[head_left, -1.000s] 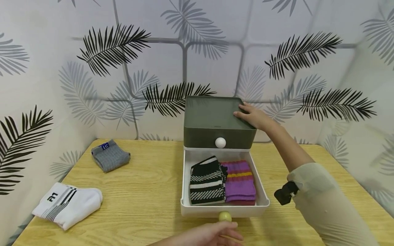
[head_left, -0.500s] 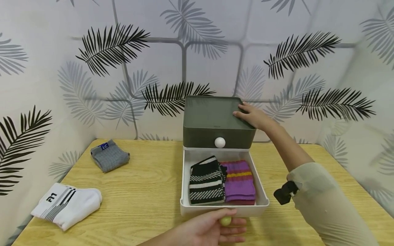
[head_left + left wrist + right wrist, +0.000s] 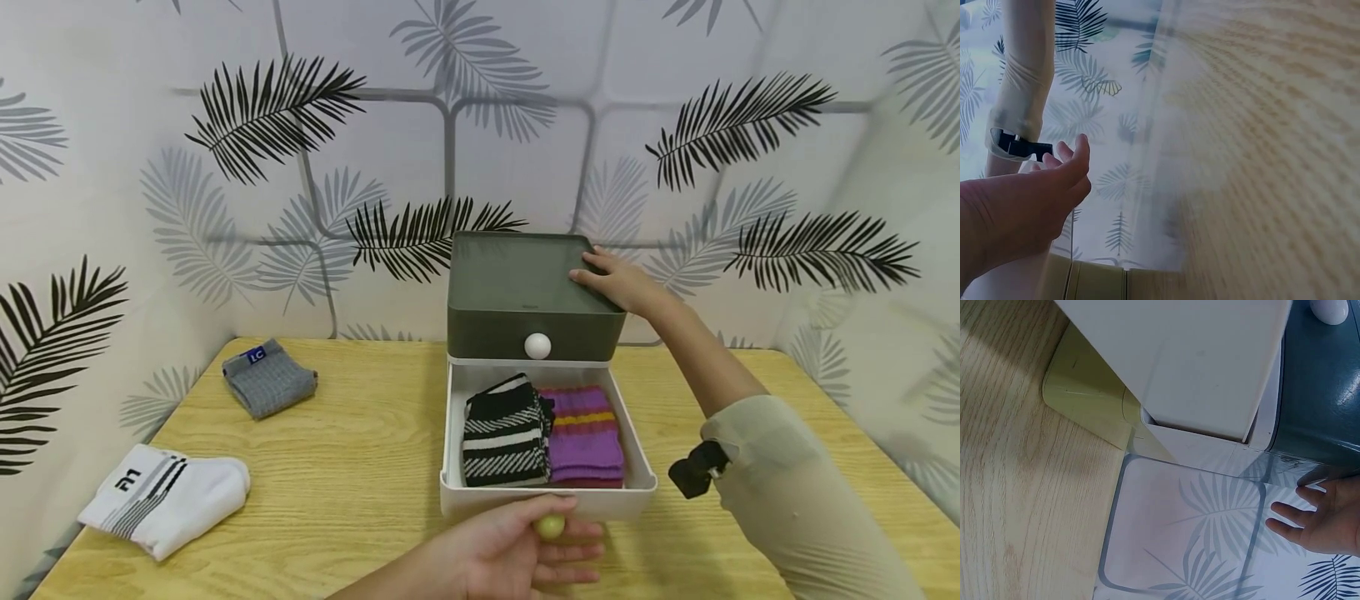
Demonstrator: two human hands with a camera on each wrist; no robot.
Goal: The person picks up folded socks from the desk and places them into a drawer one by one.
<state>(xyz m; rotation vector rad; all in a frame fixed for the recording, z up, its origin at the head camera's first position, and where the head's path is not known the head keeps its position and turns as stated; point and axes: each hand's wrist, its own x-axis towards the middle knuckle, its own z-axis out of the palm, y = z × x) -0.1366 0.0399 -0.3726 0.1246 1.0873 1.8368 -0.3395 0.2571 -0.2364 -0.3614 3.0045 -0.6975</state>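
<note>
White drawer [image 3: 622,503] stands right of the table's middle, jutting out toward you from beneath the dark green box [image 3: 517,275] with its white knob [image 3: 537,346]. Your left hand [image 3: 498,542] is at the drawer's yellow-green knob [image 3: 551,526], not clenched: the thumb lies along the knob's far side against the drawer front, and the fingers extend loosely to the right, slightly spread. You touch the knob without curling your fingers round it. Your left forearm slants in from the near side, palm turned mostly up.

Your right hand [image 3: 622,286] is relaxed and grasps nothing; its fingers are spread, resting on the right edge of the dark green box's top. Your right arm reaches from the near right toward the far side, its pale sleeve [image 3: 802,492] stopping short of the wrist and carrying a small black device [image 3: 697,471].

Inside the drawer, black-and-white striped socks [image 3: 504,446] lie folded at left, touching purple striped socks [image 3: 587,437] at right. On the left of the wooden table [image 3: 337,442] lie a grey sock [image 3: 270,381], farther off, and a white sock [image 3: 168,496], nearer you.
</note>
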